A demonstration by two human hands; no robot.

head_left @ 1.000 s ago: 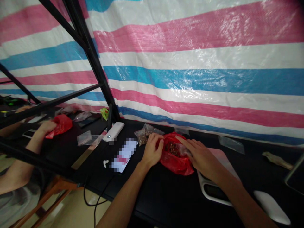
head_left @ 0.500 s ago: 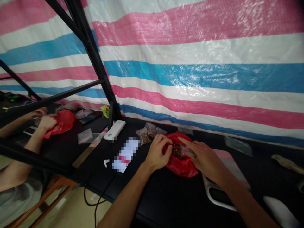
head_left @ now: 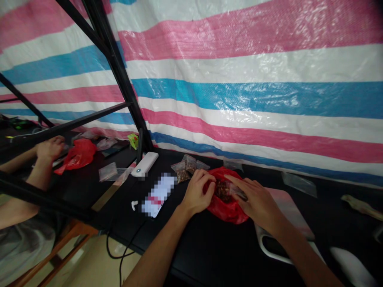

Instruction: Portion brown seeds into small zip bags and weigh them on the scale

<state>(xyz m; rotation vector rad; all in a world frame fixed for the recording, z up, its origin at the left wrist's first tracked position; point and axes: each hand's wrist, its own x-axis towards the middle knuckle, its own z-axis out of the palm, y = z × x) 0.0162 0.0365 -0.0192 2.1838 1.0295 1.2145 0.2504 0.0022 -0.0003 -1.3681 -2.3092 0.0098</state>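
Observation:
A red plastic bag lies open on the black table, with small brown bits inside. My left hand is closed on the bag's left rim, fingers curled over it. At the right side of the opening, my right hand pinches a small clear plastic bag low over the bits. How much the clear bag holds I cannot tell. Under my right forearm is a white scale with a dark display, partly hidden. Several small filled zip bags rest behind my left hand.
To the left lie a phone on a cable, a white earbud and a white power bank. Clear bags lie along the striped sheet. A white rounded object is at right. Beyond the black frame, a co-worker's hands are beside another red bag.
My hands stay at the red bag, and more of the brown bits shows between them. The co-worker's nearer hand has moved away from the other red bag, toward the left.

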